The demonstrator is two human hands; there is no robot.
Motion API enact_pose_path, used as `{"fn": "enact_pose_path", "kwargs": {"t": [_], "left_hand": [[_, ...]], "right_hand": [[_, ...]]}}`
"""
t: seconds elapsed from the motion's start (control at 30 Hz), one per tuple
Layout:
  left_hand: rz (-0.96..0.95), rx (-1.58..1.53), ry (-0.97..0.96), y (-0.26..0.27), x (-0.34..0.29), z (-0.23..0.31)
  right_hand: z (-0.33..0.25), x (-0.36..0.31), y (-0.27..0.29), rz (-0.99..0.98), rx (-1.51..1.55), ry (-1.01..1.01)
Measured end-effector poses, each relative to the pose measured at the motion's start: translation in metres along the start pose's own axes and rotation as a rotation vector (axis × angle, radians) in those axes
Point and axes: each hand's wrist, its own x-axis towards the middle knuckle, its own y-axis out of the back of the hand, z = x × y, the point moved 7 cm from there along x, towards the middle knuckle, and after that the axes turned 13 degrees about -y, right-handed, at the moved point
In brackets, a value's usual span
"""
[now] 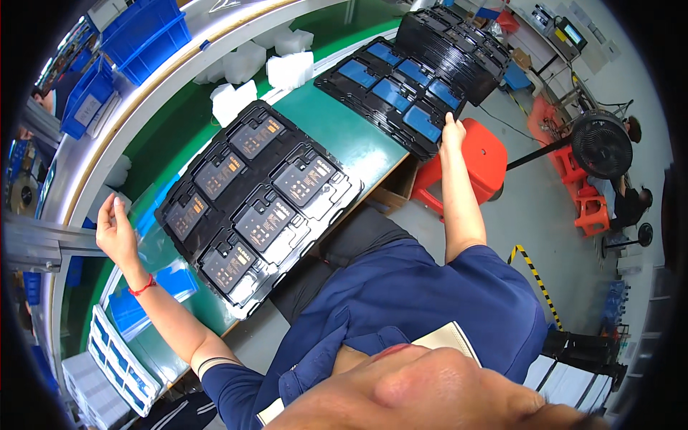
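Note:
My right hand (451, 136) grips the near edge of a black plastic tray (346, 92), whose compartments hold several flat pieces with blue tops (391, 94). In front of me on the green table lies another black tray (223, 208), filled with two rows of flat dark rectangular packs (263, 220) that bear printed labels and look like batteries. My left hand (117, 233) is raised beyond the left end of this tray, touching nothing I can see. Its fingers are loosely bent and partly apart, and a red cord circles the wrist.
A stack of black trays (459, 50) rises at the far right. White foam blocks (290, 70) line the table's back edge. Blue bins (147, 43) stand at the upper left, blue sheets (154, 301) at the left. Right of the table are a red stool (480, 161) and a black fan (602, 143).

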Motion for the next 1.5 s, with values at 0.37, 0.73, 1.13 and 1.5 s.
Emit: {"fn": "enact_pose_path", "kwargs": {"t": [0.37, 0.73, 1.13, 1.5], "left_hand": [[0.022, -0.018, -0.008, -0.002, -0.001, 0.003], [0.008, 0.046, -0.033, -0.006, -0.001, 0.011], [-0.050, 0.053, 0.020, -0.010, -0.001, 0.002], [-0.056, 0.042, 0.008, -0.014, -0.003, -0.006]], "right_hand": [[-0.016, -0.004, -0.011, -0.095, -0.367, 0.006], [-0.005, -0.009, -0.013, 0.018, -0.599, -0.057], [-0.025, -0.054, -0.016, -0.372, -0.899, 0.094], [-0.028, -0.049, -0.008, -0.186, -0.923, 0.152]]}}
